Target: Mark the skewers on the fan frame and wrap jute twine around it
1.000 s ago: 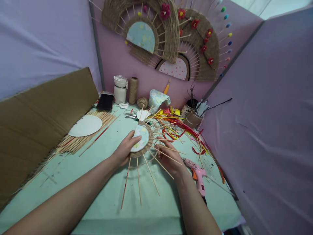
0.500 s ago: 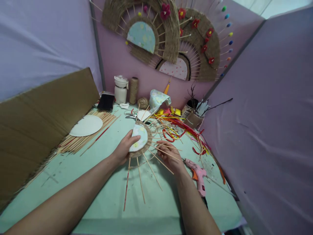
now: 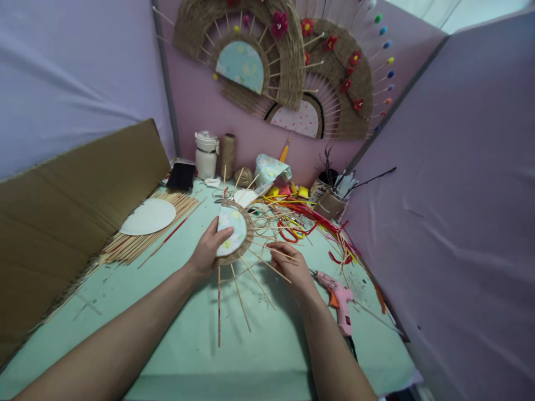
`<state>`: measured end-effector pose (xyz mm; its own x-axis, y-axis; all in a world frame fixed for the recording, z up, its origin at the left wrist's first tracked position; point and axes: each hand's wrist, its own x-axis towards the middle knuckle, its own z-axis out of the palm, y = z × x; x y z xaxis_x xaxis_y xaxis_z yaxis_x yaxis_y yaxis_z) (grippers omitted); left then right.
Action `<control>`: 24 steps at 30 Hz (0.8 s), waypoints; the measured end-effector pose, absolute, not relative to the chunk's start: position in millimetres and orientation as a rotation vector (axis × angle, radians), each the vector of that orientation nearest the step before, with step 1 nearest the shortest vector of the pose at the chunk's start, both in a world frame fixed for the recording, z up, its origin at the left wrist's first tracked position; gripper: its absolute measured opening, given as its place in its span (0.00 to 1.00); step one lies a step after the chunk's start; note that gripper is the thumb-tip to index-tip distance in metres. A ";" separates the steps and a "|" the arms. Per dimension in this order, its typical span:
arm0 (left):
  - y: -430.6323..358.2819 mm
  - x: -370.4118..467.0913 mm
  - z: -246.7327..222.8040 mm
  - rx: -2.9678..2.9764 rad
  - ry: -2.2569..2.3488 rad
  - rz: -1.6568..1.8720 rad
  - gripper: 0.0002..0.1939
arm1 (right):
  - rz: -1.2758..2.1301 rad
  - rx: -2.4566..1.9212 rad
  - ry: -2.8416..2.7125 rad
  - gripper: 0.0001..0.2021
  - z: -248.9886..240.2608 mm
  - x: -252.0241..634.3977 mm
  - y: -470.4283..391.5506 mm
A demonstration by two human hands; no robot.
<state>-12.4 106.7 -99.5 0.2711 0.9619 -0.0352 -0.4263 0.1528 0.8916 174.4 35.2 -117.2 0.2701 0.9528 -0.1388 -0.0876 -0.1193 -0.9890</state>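
My left hand (image 3: 204, 250) grips a half-round piece (image 3: 232, 229) by its straight edge, thumb on top. Pale floral fabric covers its middle, and a band of brown twine (image 3: 249, 227) runs round the curve. Thin wooden sticks (image 3: 259, 283) fan outward from it like rays. At the right of the piece, my right hand (image 3: 288, 262) is closed, its fingertips pinched behind the sticks. A thin strand of twine runs among the lower sticks toward these fingers; its end is hidden in them.
A pink glue gun (image 3: 340, 298) lies right of my right hand. Scissors (image 3: 288, 231) and coloured pipe cleaners (image 3: 313, 211) lie behind. Wooden sticks and a white oval (image 3: 148, 217) are at left beside cardboard (image 3: 83, 195). A twine spool (image 3: 228, 156) and white jar (image 3: 206, 156) stand at back.
The half-round piece has shifted slightly left and away from me, turning a little, with my left hand. My right hand stays close to the sticks, its fingers slightly more extended.
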 end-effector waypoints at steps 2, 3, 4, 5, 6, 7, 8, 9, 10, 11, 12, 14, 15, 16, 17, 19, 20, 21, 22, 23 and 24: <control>108.2 -13.5 -98.8 0.929 0.719 1.150 0.23 | 1.056 -1.460 -0.946 0.18 -112.3 176.6 29.9; 108.8 -14.0 -98.2 0.938 0.715 1.154 0.23 | 1.002 -1.507 -0.978 0.20 -110.0 178.7 24.7; 109.3 -14.4 -97.4 0.948 0.715 1.157 0.23 | 0.933 -1.550 -1.005 0.21 -108.0 181.6 17.5; 109.5 -14.6 -96.7 0.957 0.719 1.160 0.23 | 0.855 -1.590 -1.027 0.22 -106.4 185.5 8.3; 109.5 -14.8 -95.9 0.966 0.726 1.164 0.23 | 0.769 -1.627 -1.037 0.22 -105.1 190.5 -2.7; 109.4 -14.8 -95.4 0.973 0.731 1.169 0.23 | 0.672 -1.676 -1.041 0.21 -104.0 196.7 -15.2; 109.2 -14.7 -95.1 0.978 0.736 1.173 0.23 | 0.581 -1.746 -1.038 0.19 -103.2 204.0 -28.8; 109.0 -14.4 -95.1 0.982 0.739 1.177 0.23 | 0.509 -1.808 -1.028 0.17 -102.5 212.4 -42.8; 108.7 -14.1 -95.4 0.987 0.738 1.181 0.23 | 0.451 -1.874 -1.014 0.17 -101.7 221.8 -56.7; 108.4 -13.6 -95.8 0.993 0.736 1.183 0.23 | 0.399 -1.973 -0.994 0.17 -100.8 231.7 -70.1; 108.0 -13.0 -96.2 0.998 0.735 1.186 0.22 | 0.347 -2.101 -0.978 0.17 -99.9 241.9 -82.4; 107.0 -11.6 -96.7 1.006 0.740 1.192 0.22 | 0.260 -2.352 -0.977 0.16 -98.3 260.9 -102.4; 106.6 -10.8 -96.8 1.007 0.749 1.195 0.21 | 0.231 -2.464 -0.967 0.17 -98.1 268.6 -109.7; 106.1 -9.9 -96.8 1.010 0.757 1.195 0.21 | 0.220 -2.556 -0.963 0.17 -98.4 274.6 -115.0; 105.8 -9.1 -96.7 1.014 0.762 1.196 0.21 | 0.227 -2.627 -0.962 0.18 -99.4 278.7 -118.2; 105.6 -7.8 -96.7 1.035 0.764 1.195 0.20 | 0.280 -2.711 -0.968 0.20 -103.2 280.9 -118.9; 105.8 -7.3 -96.9 1.045 0.768 1.194 0.20 | 0.322 -2.726 -0.975 0.21 -105.8 279.6 -116.9; 106.0 -7.0 -97.2 1.052 0.773 1.193 0.20 | 0.364 -2.725 -0.980 0.21 -108.5 277.3 -113.9; 106.2 -6.8 -97.6 1.056 0.777 1.190 0.20 | 0.401 -2.712 -0.978 0.20 -111.3 274.4 -110.2; 106.4 -6.7 -97.9 1.056 0.781 1.186 0.20 | 0.429 -2.692 -0.967 0.19 -113.9 271.3 -106.5; 106.5 -6.7 -98.1 1.055 0.780 1.185 0.20 | 0.447 -2.664 -0.955 0.18 -116.2 268.7 -103.0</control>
